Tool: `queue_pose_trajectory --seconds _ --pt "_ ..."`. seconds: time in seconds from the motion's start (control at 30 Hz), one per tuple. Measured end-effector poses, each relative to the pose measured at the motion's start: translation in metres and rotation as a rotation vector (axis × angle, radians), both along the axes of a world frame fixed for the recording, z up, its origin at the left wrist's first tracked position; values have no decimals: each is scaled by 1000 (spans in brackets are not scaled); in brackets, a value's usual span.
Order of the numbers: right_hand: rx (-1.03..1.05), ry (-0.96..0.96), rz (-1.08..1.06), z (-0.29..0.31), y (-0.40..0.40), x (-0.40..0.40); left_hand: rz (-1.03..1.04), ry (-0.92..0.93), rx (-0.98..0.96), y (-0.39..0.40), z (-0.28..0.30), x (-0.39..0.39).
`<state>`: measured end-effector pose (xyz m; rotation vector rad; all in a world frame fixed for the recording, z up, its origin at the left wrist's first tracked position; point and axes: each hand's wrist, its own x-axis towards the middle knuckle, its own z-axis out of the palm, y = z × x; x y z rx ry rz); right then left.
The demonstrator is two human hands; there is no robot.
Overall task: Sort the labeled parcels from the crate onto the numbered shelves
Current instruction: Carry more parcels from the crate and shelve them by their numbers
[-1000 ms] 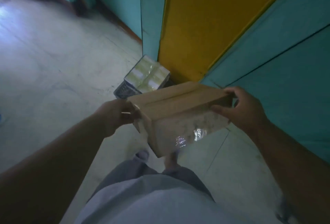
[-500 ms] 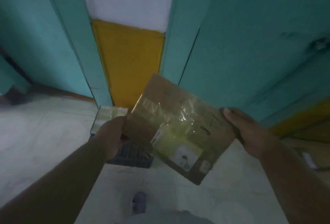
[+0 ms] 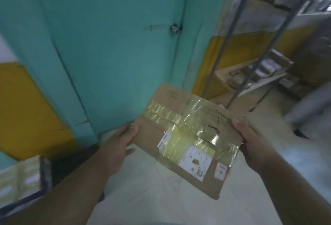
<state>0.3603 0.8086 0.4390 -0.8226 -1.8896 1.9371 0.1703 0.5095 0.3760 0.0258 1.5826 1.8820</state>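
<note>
I hold a brown cardboard parcel in front of me with both hands, its taped face with white labels turned up toward me. My left hand grips its left edge, thumb on top. My right hand grips the right edge, thumb over the top face. The dark crate with a tape-wrapped parcel in it sits on the floor at the lower left. A metal shelf rack with several boxes on it stands at the upper right.
A teal door with a round knob is straight ahead, set in a yellow and white wall. Pale floor lies below the parcel. A blurred grey shape sits at the right edge.
My view has swung right and up: the crate slid to the lower left and the shelf rack came into sight. The parcel stays in both hands, its labelled face toward me.
</note>
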Motion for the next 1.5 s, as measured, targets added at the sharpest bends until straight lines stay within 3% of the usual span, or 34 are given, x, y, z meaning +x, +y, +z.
queue_pose_trajectory --seconds 0.07,0.23,0.4,0.5,0.67,0.83,0.97,1.2,1.5 --pt "6 -2 -15 3 44 35 -101 -58 68 45 0 19" --pt "-6 -1 -124 8 126 96 -340 -7 78 146 0 47" --pt "-68 29 -215 -13 168 107 -123 -38 70 233 -17 81" --pt "-141 12 -200 -34 197 105 -110 -109 49 273 -39 96" --pt "-160 -42 -319 -37 274 123 -433 -192 -61 365 -49 73" --pt "-139 -72 -416 -16 359 171 -710 -208 -32 520 -19 59" --pt "-158 -75 -490 -15 418 215 -742 -190 -17 633 -10 87" --pt "-151 -155 -879 -49 537 265 -670 -193 59 767 -54 174" --pt "-79 -200 -703 -43 757 264 -545 -209 0 895 -55 174"
